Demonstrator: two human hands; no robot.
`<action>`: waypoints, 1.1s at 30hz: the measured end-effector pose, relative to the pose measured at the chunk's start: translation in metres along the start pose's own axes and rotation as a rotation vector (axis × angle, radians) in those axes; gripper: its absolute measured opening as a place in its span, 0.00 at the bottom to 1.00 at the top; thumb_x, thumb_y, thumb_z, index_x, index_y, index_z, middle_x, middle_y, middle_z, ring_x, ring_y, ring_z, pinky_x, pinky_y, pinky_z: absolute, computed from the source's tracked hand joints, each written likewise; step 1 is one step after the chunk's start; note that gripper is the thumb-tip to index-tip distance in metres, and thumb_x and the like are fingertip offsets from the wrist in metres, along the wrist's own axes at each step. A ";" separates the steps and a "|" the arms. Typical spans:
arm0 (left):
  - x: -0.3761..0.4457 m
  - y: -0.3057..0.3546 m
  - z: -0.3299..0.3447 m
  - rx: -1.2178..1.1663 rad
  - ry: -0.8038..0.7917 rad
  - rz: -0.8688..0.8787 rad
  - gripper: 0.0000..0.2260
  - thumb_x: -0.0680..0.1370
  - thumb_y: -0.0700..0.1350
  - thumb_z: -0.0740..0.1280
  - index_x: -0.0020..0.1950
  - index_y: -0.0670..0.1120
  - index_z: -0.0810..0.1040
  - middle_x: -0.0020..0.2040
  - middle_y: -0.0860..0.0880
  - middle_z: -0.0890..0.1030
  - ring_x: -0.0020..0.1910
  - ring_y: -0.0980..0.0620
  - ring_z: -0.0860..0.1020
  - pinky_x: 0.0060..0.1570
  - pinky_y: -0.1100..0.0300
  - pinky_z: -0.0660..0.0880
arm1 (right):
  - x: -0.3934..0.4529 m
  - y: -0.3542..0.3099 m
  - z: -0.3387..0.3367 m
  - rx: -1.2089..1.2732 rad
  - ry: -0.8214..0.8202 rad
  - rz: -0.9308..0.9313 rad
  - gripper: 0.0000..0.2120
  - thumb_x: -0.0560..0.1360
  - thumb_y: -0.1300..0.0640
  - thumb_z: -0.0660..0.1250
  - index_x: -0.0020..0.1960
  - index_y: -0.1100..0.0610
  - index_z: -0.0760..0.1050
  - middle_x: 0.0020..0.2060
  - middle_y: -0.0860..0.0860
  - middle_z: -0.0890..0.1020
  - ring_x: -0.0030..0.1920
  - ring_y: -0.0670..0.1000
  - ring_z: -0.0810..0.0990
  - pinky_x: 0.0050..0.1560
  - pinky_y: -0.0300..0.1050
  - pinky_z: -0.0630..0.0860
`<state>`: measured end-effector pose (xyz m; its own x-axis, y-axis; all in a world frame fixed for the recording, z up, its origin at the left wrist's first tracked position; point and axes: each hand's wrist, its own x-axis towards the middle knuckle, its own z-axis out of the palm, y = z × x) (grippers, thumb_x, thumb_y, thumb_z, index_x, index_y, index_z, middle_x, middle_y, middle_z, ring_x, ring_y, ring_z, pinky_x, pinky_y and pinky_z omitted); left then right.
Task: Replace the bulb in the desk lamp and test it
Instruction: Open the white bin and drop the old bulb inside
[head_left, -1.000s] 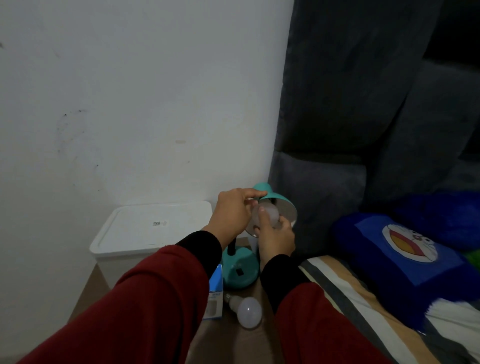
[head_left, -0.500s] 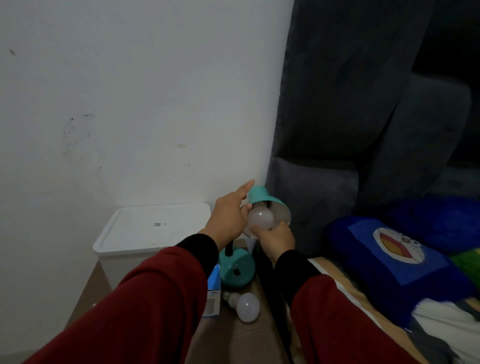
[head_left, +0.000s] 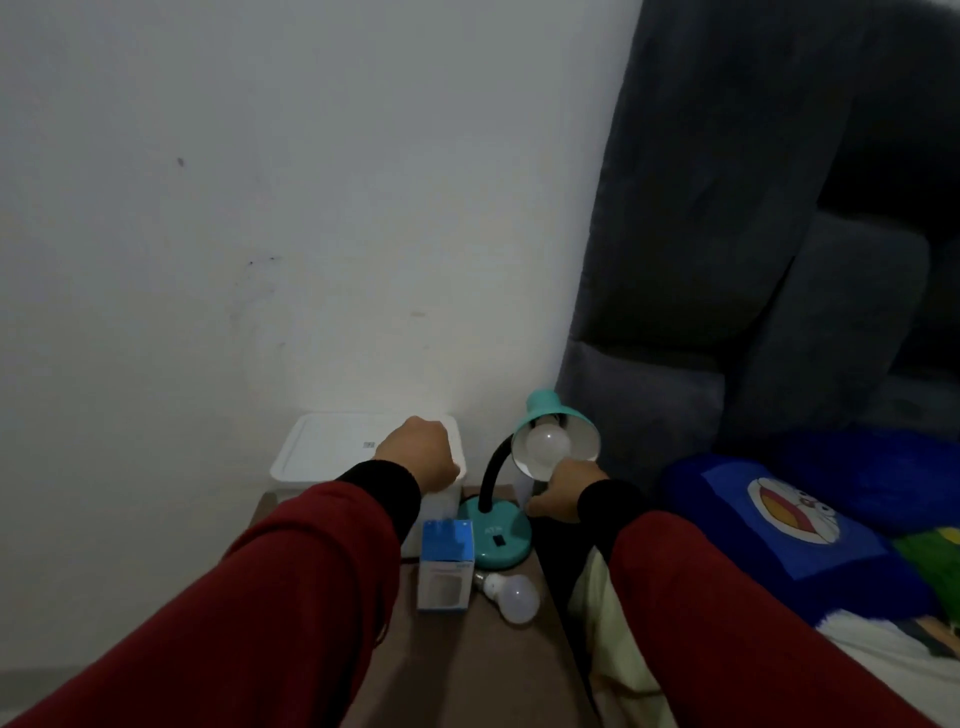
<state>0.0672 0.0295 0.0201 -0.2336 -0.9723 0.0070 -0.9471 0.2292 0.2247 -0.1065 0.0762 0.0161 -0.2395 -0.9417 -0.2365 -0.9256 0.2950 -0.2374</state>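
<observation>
A brown table (head_left: 467, 670) stood against a white wall (head_left: 260, 208), beside a bed. The left hand (head_left: 418, 451) hung fisted, empty, over a white bin (head_left: 322, 447). The right hand (head_left: 563, 491), fingers curled, hold unclear, sat by the lamp (head_left: 519, 467), bulb (head_left: 545, 441) fitted, unlit. The box (head_left: 445, 566) print was unreadable; a spare bulb (head_left: 511, 597) lay beside it.

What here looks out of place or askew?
A loose bulb lies on its side on the table, beside the bulb box and lamp base; it could roll. Nothing else stands out.
</observation>
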 end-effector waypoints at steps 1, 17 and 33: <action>-0.003 -0.008 -0.001 0.024 -0.004 -0.017 0.20 0.77 0.49 0.63 0.66 0.41 0.72 0.66 0.42 0.73 0.65 0.44 0.73 0.60 0.55 0.73 | -0.001 -0.006 0.000 -0.029 -0.017 -0.026 0.24 0.72 0.48 0.69 0.60 0.64 0.75 0.60 0.60 0.79 0.60 0.57 0.78 0.45 0.40 0.69; -0.005 -0.148 0.038 -0.031 -0.012 -0.232 0.34 0.76 0.55 0.65 0.76 0.49 0.53 0.71 0.41 0.63 0.69 0.41 0.64 0.67 0.49 0.67 | 0.056 -0.085 0.078 0.039 0.052 -0.332 0.38 0.71 0.43 0.69 0.75 0.44 0.53 0.74 0.55 0.58 0.71 0.58 0.65 0.70 0.52 0.67; 0.028 -0.179 0.084 -0.574 0.263 -0.175 0.42 0.68 0.53 0.75 0.76 0.47 0.56 0.75 0.41 0.52 0.74 0.45 0.56 0.74 0.55 0.57 | 0.108 -0.081 0.112 0.367 0.230 -0.354 0.31 0.69 0.49 0.73 0.69 0.55 0.70 0.70 0.59 0.63 0.72 0.57 0.62 0.72 0.40 0.57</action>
<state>0.2120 -0.0350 -0.1018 0.0441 -0.9885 0.1448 -0.6813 0.0762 0.7280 -0.0246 -0.0311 -0.0959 -0.0289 -0.9924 0.1195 -0.8079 -0.0472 -0.5874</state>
